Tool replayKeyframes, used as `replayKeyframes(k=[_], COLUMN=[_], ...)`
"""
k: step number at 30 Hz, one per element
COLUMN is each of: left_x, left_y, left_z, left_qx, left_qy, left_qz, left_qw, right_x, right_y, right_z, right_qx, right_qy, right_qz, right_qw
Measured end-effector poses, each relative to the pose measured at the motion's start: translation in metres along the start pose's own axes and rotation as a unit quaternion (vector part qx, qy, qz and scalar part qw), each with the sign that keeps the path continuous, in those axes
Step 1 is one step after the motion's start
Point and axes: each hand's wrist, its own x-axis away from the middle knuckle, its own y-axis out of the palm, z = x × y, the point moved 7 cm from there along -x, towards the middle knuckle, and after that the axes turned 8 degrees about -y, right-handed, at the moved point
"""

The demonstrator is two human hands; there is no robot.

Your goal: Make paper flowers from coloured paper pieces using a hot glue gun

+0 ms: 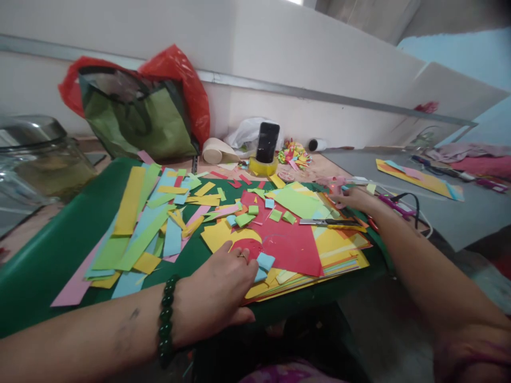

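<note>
Green covering [48, 276] lies on the tabletop [323, 169]. Handling the glue gun [337, 187] seems the step: the right hand [359, 201] appears clenched around it by the paper stack's [343, 255] far right corner; the left hand [217, 279] rests on the stack, its grip unclear. Moving the gun calls for steadiness.

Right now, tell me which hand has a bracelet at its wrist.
The left hand, beside the red paper: dark green beads circle its wrist. The right hand, at the pink tool, shows none there.
</note>
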Motion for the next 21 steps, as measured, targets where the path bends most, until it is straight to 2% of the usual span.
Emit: replayKeyframes(k=[2, 4, 6, 8, 10, 12, 14, 17, 21], left_x=[0.000, 0.001, 0.001, 0.000, 0.000, 0.000, -0.001, -0.001, 0.000], left_y=[0.000, 0.001, 0.002, 0.002, 0.002, 0.003, 0.004, 0.005, 0.005], left_z=[0.001, 0.002, 0.002, 0.002, 0.002, 0.002, 0.002, 0.002, 0.003], left_qx=[-0.007, -0.011, -0.009, -0.008, -0.011, -0.015, -0.016, -0.008, 0.001], left_qy=[0.005, 0.006, 0.004, 0.004, 0.004, 0.003, 0.004, 0.004, 0.015], left_qz=[-0.003, -0.008, -0.010, -0.007, -0.004, -0.004, -0.003, 0.009, 0.031], left_qw=[1.000, 1.000, 1.000, 1.000, 1.000, 1.000, 1.000, 1.000, 0.999], right_x=[0.021, 0.043, 0.066, 0.084, 0.089, 0.082, 0.068, 0.049, 0.037], right_y=[-0.014, -0.017, -0.013, -0.001, 0.012, 0.026, 0.041, 0.056, 0.057], right_z=[-0.009, -0.042, -0.092, -0.141, -0.179, -0.205, -0.218, -0.223, -0.219], right_qx=[0.114, 0.164, 0.088, 0.017, 0.028, 0.084, 0.150, 0.210, 0.202], right_qy=[0.017, -0.063, -0.207, -0.329, -0.385, -0.387, -0.358, -0.319, -0.311], right_qz=[-0.013, -0.032, -0.026, -0.051, -0.041, -0.043, -0.069, -0.116, -0.140], right_qw=[0.993, 0.984, 0.974, 0.943, 0.922, 0.917, 0.919, 0.917, 0.918])
